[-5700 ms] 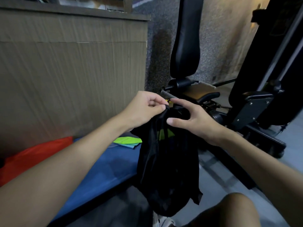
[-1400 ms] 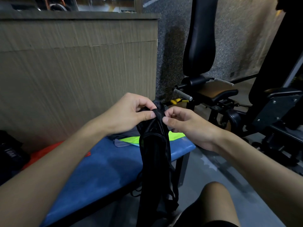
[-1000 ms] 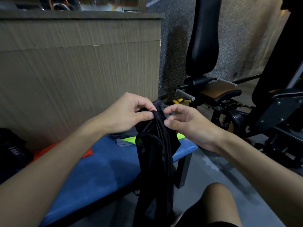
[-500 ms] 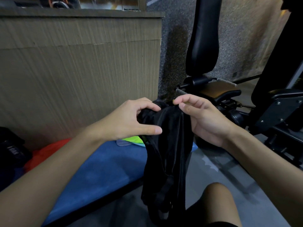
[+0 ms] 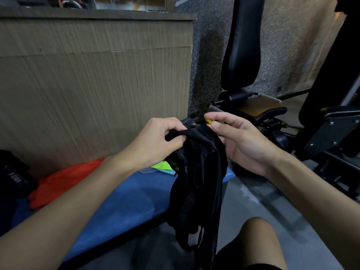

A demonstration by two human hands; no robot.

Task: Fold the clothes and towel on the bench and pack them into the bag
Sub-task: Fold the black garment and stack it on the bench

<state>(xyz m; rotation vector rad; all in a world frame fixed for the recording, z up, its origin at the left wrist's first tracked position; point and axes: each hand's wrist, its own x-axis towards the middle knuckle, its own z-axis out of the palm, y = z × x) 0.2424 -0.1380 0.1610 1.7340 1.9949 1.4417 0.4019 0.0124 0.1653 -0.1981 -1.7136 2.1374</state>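
I hold a black garment with thin straps [image 5: 198, 172] up in front of me, over the right end of the blue bench [image 5: 126, 201]. My left hand [image 5: 157, 143] grips its bunched top edge from the left. My right hand [image 5: 243, 143] is at the top right edge, thumb on the cloth and lower fingers behind it, index finger raised. The garment hangs down past the bench edge, straps dangling near my knee. A red cloth [image 5: 64, 178] and a neon green cloth [image 5: 161, 165] lie on the bench. A black bag [image 5: 13, 178] sits at the far left.
A wood-panelled wall [image 5: 97, 84] rises right behind the bench. A black gym machine with a padded backrest [image 5: 243, 45] and brown seat [image 5: 261, 110] stands to the right, more black frame [image 5: 335, 133] beyond it. My bare knee [image 5: 257, 242] is at the bottom right above grey floor.
My right hand has slid from over the garment's top to its right edge and lifted its index finger. My left hand has regripped the top. The garment hangs more bunched.
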